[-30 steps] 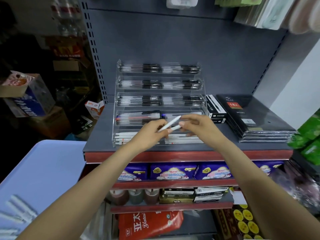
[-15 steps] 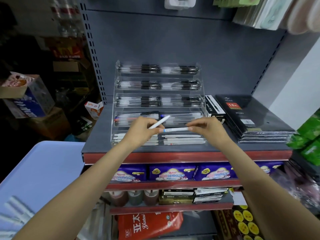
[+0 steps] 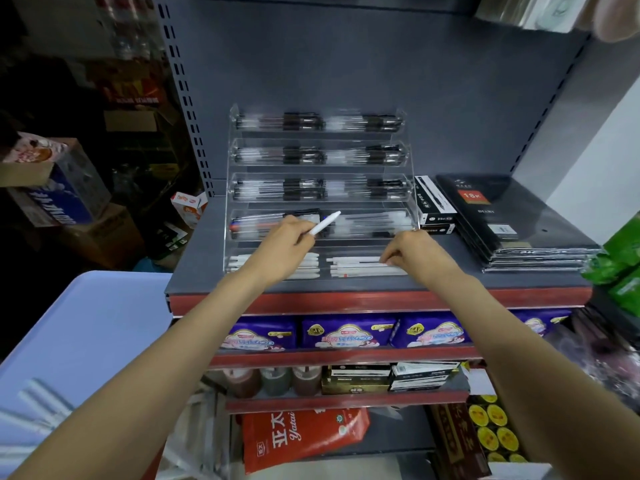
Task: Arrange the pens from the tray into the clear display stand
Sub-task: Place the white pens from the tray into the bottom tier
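Observation:
A clear tiered display stand [image 3: 320,168] sits on the grey shelf, its upper tiers filled with dark-gripped pens. My left hand [image 3: 282,249] grips a white pen [image 3: 325,222] that points up and right over the fourth tier. My right hand [image 3: 412,252] is down at the bottom tier's right half, its fingertips on a white pen [image 3: 353,260] lying atop the row of white pens [image 3: 363,271] there. More white pens [image 3: 306,268] fill the bottom tier's left half. The pale blue tray [image 3: 86,341] at lower left holds several white pens [image 3: 31,407].
Black pen boxes [image 3: 433,206] and a stack of black diary notebooks [image 3: 512,220] stand right of the stand. The red-edged shelf front [image 3: 346,299] runs below. Lower shelves hold purple packs [image 3: 346,332] and bottles. Cardboard boxes [image 3: 52,188] fill the dark left side.
My right hand took one white pen from my left hand and lowered it into the bottom tier's right half. My left hand kept the other pen and stayed near the fourth tier.

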The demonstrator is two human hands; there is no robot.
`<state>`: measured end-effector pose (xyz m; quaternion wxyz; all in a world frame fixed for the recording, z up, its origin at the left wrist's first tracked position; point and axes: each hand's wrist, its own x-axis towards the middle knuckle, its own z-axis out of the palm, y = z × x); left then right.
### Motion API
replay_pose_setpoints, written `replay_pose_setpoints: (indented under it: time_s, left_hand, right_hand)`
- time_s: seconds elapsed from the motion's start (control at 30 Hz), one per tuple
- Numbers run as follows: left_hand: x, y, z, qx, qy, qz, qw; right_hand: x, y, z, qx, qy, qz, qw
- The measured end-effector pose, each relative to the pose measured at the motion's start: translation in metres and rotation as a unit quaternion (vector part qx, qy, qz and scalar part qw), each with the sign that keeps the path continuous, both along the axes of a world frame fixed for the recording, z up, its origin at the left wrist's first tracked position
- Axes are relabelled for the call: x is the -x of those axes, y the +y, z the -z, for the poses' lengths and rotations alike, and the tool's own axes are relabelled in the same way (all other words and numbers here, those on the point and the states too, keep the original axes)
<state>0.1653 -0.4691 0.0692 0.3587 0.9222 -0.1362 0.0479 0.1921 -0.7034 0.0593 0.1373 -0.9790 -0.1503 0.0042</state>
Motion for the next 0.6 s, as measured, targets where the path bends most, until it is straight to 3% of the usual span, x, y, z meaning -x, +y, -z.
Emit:
replay_pose_setpoints:
  time_s: [0.2, 0.27, 0.37, 0.47, 0.6]
  left_hand:
    - [-0.001, 0.0, 0.002, 0.026, -0.002, 0.02, 0.999]
    - [0.0, -0.002, 0.002, 0.06, 0.012, 0.016, 0.998]
    - [-0.001, -0.012, 0.001, 0.08, 0.028, 0.027, 0.996]
    - [-0.002, -0.024, 0.001, 0.102, 0.033, 0.041, 0.993]
    - [-0.006, -0.019, 0.003, 0.085, 0.036, 0.022, 0.996]
  right_hand:
    - [-0.003, 0.003, 0.001, 0.051, -0.001, 0.004, 0.999]
    - [0.0, 0.006, -0.003, -0.064, -0.043, 0.023, 0.997]
    - [0.012, 0.019, -0.018, -0.277, -0.04, 0.017, 0.96]
    - [0.014, 0.024, -0.02, -0.289, -0.011, -0.025, 0.957]
    - [0.01, 0.009, -0.017, -0.294, -0.022, 0.001, 0.956]
